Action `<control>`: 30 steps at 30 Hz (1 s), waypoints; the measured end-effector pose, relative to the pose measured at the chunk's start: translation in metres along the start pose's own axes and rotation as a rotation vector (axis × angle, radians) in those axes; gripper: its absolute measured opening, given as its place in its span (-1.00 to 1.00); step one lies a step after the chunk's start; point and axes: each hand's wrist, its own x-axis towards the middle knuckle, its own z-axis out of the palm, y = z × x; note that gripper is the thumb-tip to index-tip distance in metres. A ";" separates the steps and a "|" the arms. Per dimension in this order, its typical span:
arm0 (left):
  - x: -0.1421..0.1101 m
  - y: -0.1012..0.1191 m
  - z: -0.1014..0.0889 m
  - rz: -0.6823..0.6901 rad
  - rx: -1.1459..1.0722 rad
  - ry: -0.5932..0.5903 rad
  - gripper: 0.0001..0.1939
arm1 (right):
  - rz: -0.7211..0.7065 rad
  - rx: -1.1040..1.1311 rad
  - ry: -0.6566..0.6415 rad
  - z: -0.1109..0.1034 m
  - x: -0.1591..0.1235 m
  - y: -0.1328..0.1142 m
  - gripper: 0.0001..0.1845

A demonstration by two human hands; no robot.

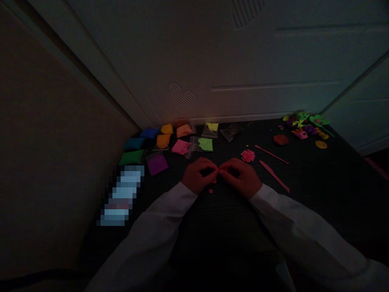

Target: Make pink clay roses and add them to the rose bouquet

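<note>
My left hand (199,174) and my right hand (240,175) meet fingertip to fingertip over the dark table. Both are closed in a pinch. Whatever is between the fingertips is too small and dim to make out. A small reddish piece of clay (210,191) lies on the table just below my left hand. Beyond my right hand sits a bumpy pink-and-green clay cluster (248,155). To its right are a thin pink modelling stick (271,154) and a pink clay knife (274,176).
Clay packets, such as a purple packet (157,163) and a green packet (131,157), line the table's back left. A bright, blurred-out screen (123,195) lies at left. Colourful clay shapes (300,121) and a red lump (280,140) sit back right. A panelled wall (243,101) borders the back.
</note>
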 end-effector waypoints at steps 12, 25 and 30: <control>0.000 -0.001 0.001 0.003 -0.024 0.027 -0.87 | 0.014 0.021 0.053 0.000 0.000 0.001 -0.87; 0.001 0.000 0.000 -0.061 -0.102 0.018 -0.87 | 0.022 0.042 0.030 -0.001 -0.001 0.001 -0.76; 0.001 0.000 0.000 -0.074 -0.103 0.009 -0.88 | 0.024 0.017 0.043 0.000 -0.001 0.001 -0.79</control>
